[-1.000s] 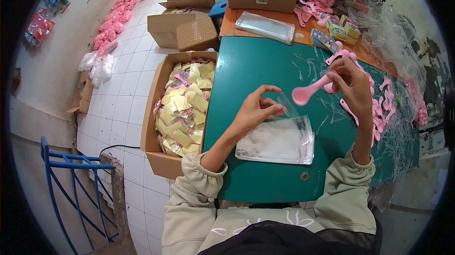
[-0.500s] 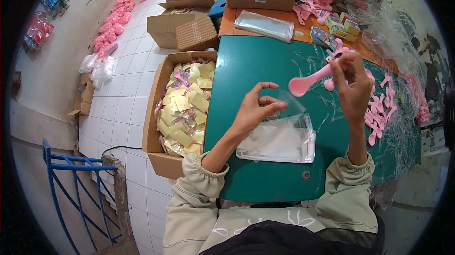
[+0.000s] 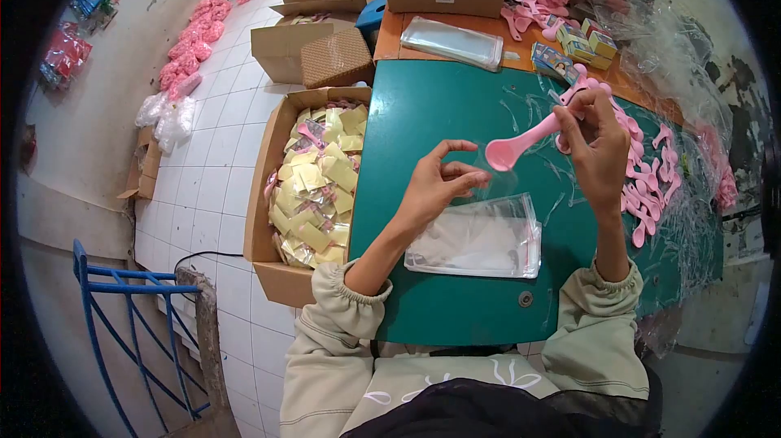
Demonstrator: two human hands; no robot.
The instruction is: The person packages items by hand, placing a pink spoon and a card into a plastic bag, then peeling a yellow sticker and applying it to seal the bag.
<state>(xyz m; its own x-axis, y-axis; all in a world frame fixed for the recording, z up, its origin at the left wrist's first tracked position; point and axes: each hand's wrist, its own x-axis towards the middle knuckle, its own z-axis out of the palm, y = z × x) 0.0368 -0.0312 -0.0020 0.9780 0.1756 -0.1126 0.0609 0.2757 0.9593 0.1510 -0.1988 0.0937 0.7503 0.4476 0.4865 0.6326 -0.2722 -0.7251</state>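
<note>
- A cardboard box (image 3: pixel 285 282) of yellow packets stands on the floor against the left edge of the surface (image 3: pixel 439 104). It is apart from both hands.
- The left hand (image 3: pixel 435 186) hovers over the middle of the surface. Its thumb and fingers (image 3: pixel 472 180) are pinched on the near corner of a clear bag (image 3: pixel 503 182), and the index finger arches above.
- The clear bag hangs in the air just right of those fingers, above the stack of bags (image 3: pixel 476 239) that lies flat near the front edge.
- I judge the bag to be very light, limp and slick. It will likely sag or fold unless it is held at the mouth edge, and static may make its two sheets cling together.
- The pink spoon (image 3: pixel 521 143) slants across the middle. Its bowl points down-left, just above the bag and close to the left fingertips, though I cannot tell if they touch.
- The spoon looks like stiff, light plastic, smooth but easy to grip, and the far end of the handle is the sensible place to hold it.
- The right hand (image 3: pixel 598 149) grips that handle end with its fingers closed around it. The bowl juts out well clear of them.
- A pile of spoons (image 3: pixel 651 186) lies along the right edge, beyond the right hand.
</note>
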